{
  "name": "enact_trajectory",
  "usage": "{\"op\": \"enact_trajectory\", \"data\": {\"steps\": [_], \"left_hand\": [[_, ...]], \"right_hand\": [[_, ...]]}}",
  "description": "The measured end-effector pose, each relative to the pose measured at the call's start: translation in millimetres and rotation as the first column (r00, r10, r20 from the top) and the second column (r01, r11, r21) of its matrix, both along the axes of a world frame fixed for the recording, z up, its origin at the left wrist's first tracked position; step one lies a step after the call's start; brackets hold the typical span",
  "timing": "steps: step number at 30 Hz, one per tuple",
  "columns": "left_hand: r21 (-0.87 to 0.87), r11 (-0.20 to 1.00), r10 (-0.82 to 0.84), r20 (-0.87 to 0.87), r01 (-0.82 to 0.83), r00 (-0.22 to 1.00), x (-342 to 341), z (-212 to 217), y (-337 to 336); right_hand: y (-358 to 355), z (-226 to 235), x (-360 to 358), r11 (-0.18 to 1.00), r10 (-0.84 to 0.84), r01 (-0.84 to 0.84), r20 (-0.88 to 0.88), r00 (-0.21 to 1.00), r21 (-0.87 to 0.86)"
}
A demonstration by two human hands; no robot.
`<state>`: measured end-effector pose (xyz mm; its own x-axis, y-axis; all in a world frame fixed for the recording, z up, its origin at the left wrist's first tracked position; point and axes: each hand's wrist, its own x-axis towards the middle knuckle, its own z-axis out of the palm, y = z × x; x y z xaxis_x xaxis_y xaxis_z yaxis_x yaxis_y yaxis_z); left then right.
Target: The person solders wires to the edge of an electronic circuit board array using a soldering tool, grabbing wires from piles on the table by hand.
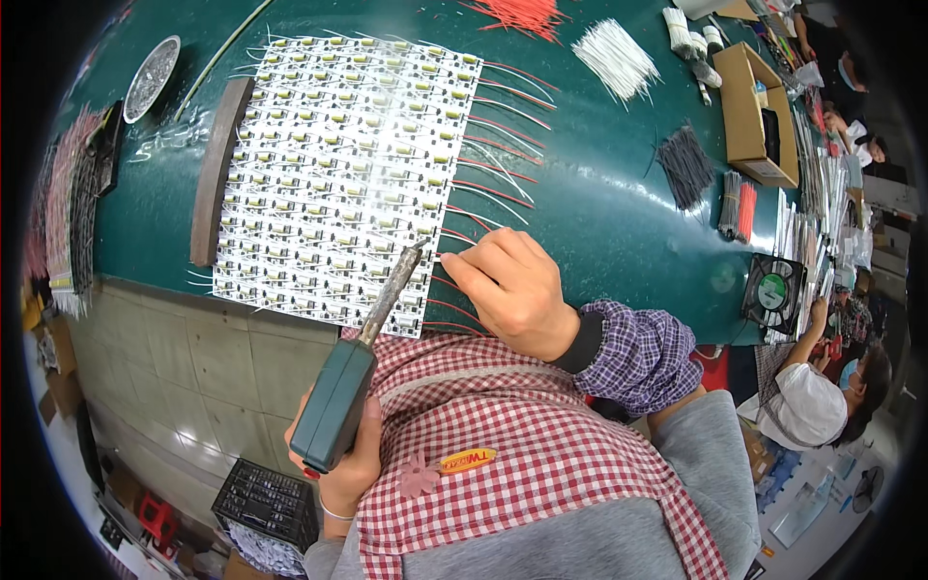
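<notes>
This is a workshop where people put small electric parts together. A long green table (599,213) holds a big white sheet of little circuit strips (338,164), piles of red wires (522,14) and white wires (616,58), and a cardboard box (754,116). Another worker (822,387) sits further along the table.

A green-handled soldering iron (362,353) slants up toward one o'clock, its tip at the lower right edge of a white panel of circuit strips (338,174). A white wire (454,257) lies at three o'clock of the tip.
</notes>
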<state>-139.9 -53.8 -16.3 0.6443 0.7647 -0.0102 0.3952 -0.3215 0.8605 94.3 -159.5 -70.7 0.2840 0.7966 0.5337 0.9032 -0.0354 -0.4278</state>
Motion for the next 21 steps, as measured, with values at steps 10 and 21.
{"op": "enact_trajectory", "data": {"steps": [10,21], "left_hand": [[0.024,0.994,-0.105,-0.039,0.106,0.994,-2,2,3],[0.018,0.996,-0.091,-0.051,0.092,0.995,-1,-1,1]], "right_hand": [[-1,-3,-1,0.998,0.033,-0.032,0.009,0.999,-0.055],[-1,-4,-2,0.998,0.02,-0.019,0.014,1.0,-0.066]]}}
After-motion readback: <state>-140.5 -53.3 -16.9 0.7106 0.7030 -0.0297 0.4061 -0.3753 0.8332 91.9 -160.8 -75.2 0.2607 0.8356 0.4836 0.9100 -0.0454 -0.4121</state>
